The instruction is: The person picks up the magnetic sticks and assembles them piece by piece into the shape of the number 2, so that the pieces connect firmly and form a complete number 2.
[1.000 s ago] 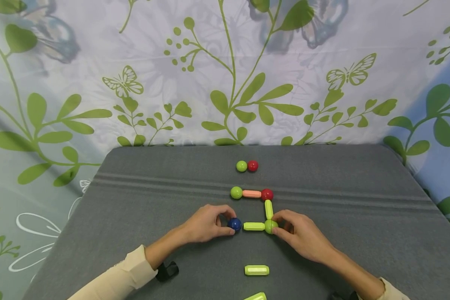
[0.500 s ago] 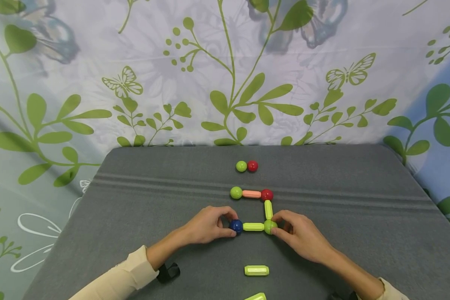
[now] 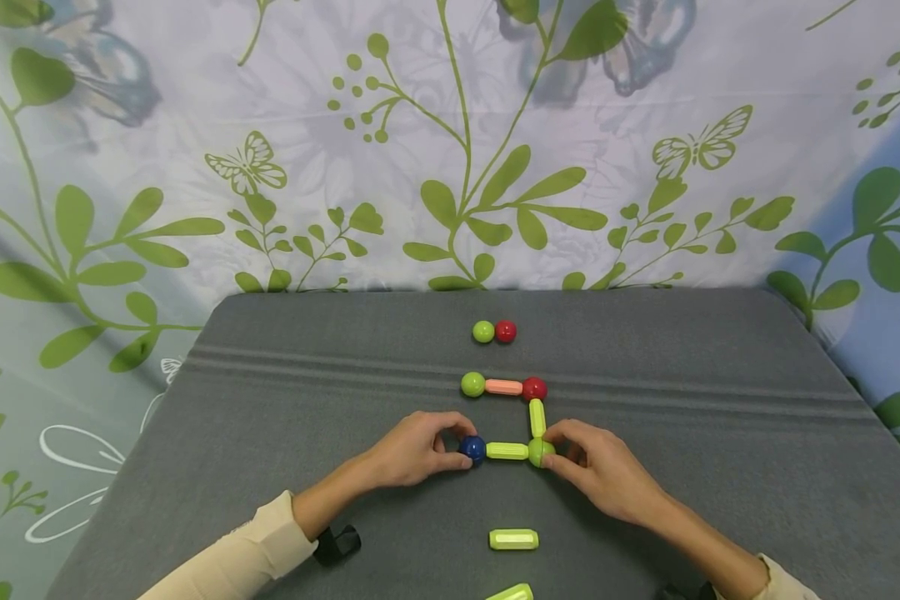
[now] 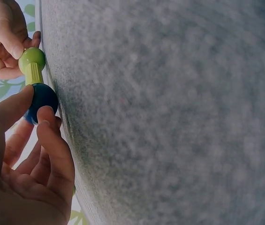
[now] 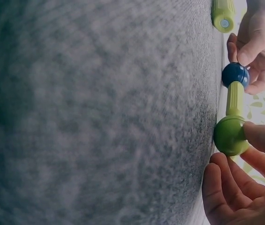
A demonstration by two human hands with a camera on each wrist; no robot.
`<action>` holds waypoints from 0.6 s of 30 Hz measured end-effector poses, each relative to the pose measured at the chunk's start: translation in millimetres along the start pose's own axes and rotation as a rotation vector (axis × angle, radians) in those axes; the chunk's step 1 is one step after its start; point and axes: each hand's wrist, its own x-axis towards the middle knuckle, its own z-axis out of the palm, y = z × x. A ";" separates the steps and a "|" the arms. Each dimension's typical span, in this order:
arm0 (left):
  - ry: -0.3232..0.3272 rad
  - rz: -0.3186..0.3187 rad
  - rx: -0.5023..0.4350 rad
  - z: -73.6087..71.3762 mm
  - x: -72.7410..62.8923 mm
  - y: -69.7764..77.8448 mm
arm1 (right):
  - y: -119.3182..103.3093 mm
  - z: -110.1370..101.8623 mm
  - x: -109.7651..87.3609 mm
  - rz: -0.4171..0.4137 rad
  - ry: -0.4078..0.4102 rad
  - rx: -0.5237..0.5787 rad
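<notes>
My left hand [image 3: 414, 450] pinches a dark blue ball [image 3: 472, 450] between thumb and fingers. Against that ball sits the end of a ribbed yellow-green rod [image 3: 507, 451], whose other end meets a green ball [image 3: 541, 452]. That green ball is pinched by my right hand [image 3: 606, 467]. A second yellow-green rod [image 3: 537, 417] runs from it up to a red ball [image 3: 534, 389]. From there a salmon-pink rod [image 3: 503, 387] leads left to another green ball [image 3: 472, 384]. In the left wrist view, the blue ball [image 4: 43, 98] and rod line up.
Farther back on the grey table [image 3: 307, 333] a loose green ball [image 3: 483, 332] touches a red ball [image 3: 506, 331]. Nearer to me lies a yellow-green rod [image 3: 513, 539], and another rod [image 3: 512, 592] is cut off by the frame's bottom edge. A patterned cloth [image 3: 390, 167] hangs behind.
My left hand has moved the blue ball slightly right, closing the gap to the ribbed rod's end. The right hand keeps its hold on the green ball.
</notes>
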 end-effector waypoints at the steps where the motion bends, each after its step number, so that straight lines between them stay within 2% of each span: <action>1: 0.000 -0.002 0.001 0.2 0.0 -0.1 | 0.1 0.0 -0.2 0.001 0.000 0.002; 11: 0.009 -0.015 -0.017 0.2 -1.3 -0.3 | 0.5 0.0 -0.2 -0.006 0.002 0.000; 15: 0.084 -0.008 -0.018 -1.4 -5.3 4.3 | 0.7 0.7 0.0 -0.005 0.006 -0.003; 18: 0.145 0.016 -0.034 0.1 -9.7 14.0 | 0.7 0.5 -0.3 0.000 0.006 -0.005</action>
